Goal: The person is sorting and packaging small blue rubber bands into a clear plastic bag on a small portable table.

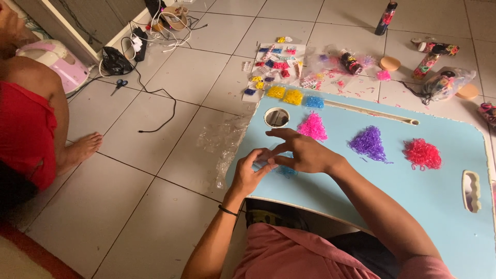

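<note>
Both hands meet over the light-blue lap table: left hand and right hand pinch tiny blue elastic bands between fingertips. At two o'clock lie fuzzy pink, purple, red heaps.

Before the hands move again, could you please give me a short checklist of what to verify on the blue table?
1. Both hands over the table: ok; left hand and right hand meet near its front edge.
2. Blue bands under the fingers: ok.
3. What the fingertips pinch: cannot tell, too small.
4. Pink pile, purple pile and red pile kept apart: ok.
5. Round hole free of bands: ok.
6. Floor beyond the table tidy: not ok; packets and tubes lie scattered.
</note>
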